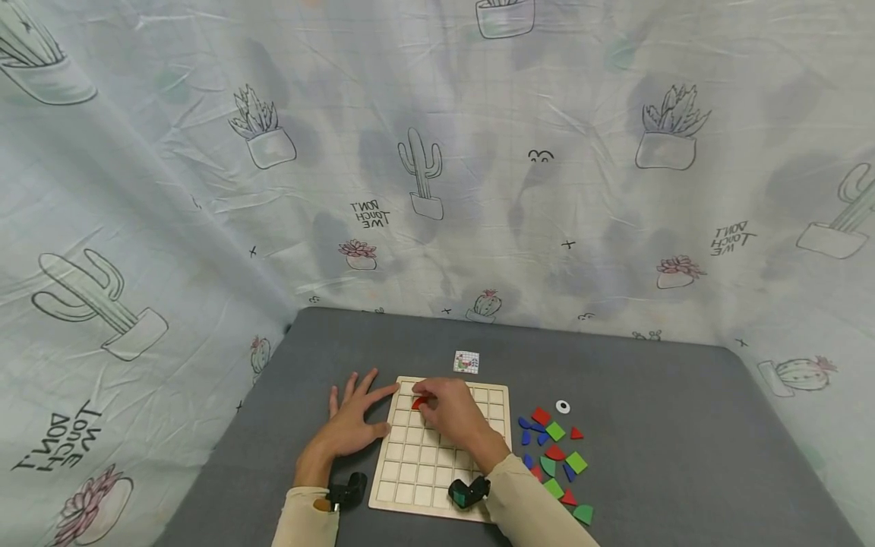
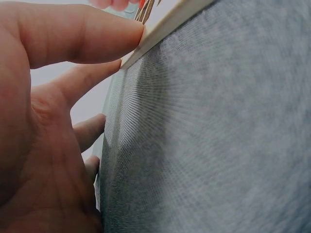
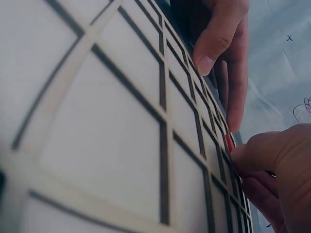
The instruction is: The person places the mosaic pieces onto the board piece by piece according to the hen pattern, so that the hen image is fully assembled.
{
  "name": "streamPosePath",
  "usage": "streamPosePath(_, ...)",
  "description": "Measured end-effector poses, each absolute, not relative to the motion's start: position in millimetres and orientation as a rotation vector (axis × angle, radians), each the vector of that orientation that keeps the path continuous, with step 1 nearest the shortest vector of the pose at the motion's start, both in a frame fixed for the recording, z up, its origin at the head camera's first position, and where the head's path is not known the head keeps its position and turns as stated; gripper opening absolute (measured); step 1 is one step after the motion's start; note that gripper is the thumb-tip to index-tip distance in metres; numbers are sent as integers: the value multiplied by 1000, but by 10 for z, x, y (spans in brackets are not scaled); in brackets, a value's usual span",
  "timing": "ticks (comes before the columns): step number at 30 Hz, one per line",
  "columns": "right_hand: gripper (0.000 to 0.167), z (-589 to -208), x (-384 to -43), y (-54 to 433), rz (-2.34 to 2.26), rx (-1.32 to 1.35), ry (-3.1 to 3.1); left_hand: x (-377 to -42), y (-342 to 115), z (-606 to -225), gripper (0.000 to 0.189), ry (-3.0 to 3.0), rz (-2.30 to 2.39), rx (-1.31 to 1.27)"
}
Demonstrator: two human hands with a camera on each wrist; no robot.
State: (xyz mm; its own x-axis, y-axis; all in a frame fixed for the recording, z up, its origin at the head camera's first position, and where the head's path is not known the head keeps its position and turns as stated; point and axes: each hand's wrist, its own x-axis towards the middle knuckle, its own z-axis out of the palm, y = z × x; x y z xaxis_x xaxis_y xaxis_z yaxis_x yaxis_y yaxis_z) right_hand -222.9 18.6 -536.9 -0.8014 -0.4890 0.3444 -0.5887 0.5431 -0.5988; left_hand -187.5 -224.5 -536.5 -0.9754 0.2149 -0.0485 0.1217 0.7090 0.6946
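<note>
The wooden grid board point(image 1: 387, 486) lies flat on the dark grey table. My left hand point(image 1: 352, 422) spreads its fingers at the board's left side, with thumb and index fingertip touching the edge; the left wrist view shows both tips on the pale rim point(image 2: 167, 19). My right hand point(image 1: 451, 410) reaches over the board's upper part and pinches a red piece point(image 1: 418, 403) with a curved edge, low over a cell near the upper left. In the right wrist view the thumb meets the red piece point(image 3: 230, 141) at the grid, its other fingers partly hidden behind.
Right of the board lie several loose flat pieces: red triangles point(image 1: 576, 433), green squares point(image 1: 576, 462), green quarter-rounds point(image 1: 583, 514) and small blue pieces point(image 1: 570, 472). A white ring point(image 1: 563, 407) sits behind them. A small printed card point(image 1: 466, 362) lies beyond the board. Patterned cloth point(image 1: 478, 228) hangs around the table.
</note>
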Motion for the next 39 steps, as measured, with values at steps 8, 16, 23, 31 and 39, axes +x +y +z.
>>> streamPosePath(8, 29, -5370, -2203, 216, 1160, 913, -2641, -1878, -2247, -5367, 72, 2793, 1119, 286)
streamPosePath(16, 33, -5325, -2101, 448, 1274, 885, -2595, -1865, -2242, -5358, 72, 2792, 1118, 272)
streamPosePath(23, 37, -5218, -2039, 951, 1323, 706, -2626, -1851, -2233, -5327, 73, 2779, 1140, 280)
streamPosePath(31, 41, -5223, -2000, 1692, 1126, 559, -2614, -1846, -2240, -5329, 73, 2771, 1139, 292)
streamPosePath(39, 41, -5324, -1955, 2300, 1003, 393, -2656, -1844, -2240, -5330, 73, 2778, 1126, 281)
